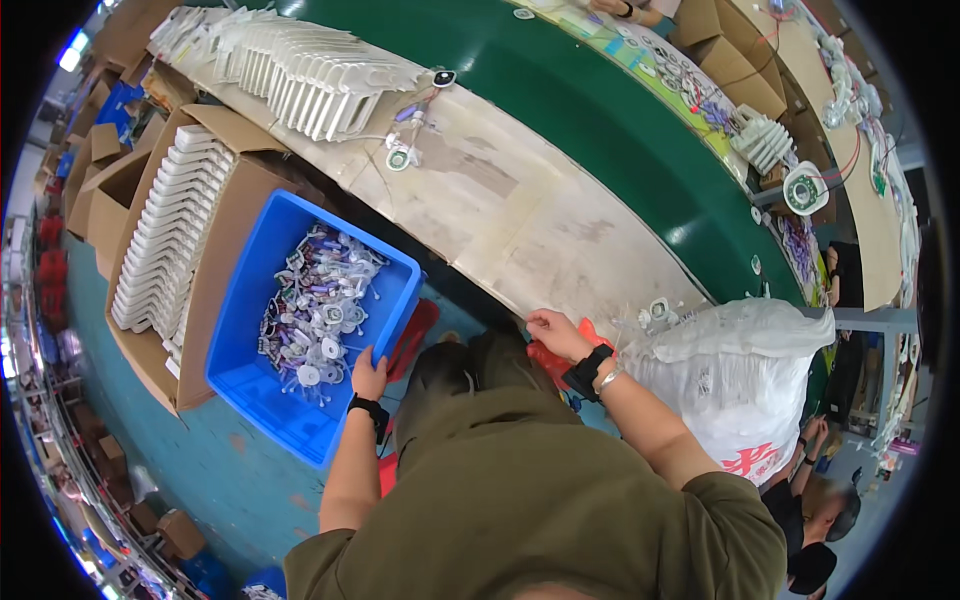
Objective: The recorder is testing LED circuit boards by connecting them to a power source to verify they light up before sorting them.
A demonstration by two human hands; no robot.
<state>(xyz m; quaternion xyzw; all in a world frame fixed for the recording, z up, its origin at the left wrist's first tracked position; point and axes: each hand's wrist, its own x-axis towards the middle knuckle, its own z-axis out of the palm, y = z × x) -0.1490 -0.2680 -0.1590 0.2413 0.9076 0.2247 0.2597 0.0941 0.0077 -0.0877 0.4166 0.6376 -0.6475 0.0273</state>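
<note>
A deep blue plastic bin (240,330) stands at my left side, tilted in the view. Inside it lies a heap of small electronic parts (318,300), with white round pieces, purple cylinders and wires. My left hand (369,376) is closed on the bin's near right rim, thumb upward. At the front edge of the pale workbench (500,220) is my right hand (558,334), its fingers curled in. What those fingers hold, if anything, is hidden. Just under that wrist shows a red plastic piece (548,366).
Left of the bin, a cardboard box (225,230) holds stacked white plastic housings (170,235). More white housings (310,75) line the bench's far left, near a small wired assembly (400,155). A full white plastic sack (735,390) stands at my right. A green conveyor belt (500,75) runs beyond the bench.
</note>
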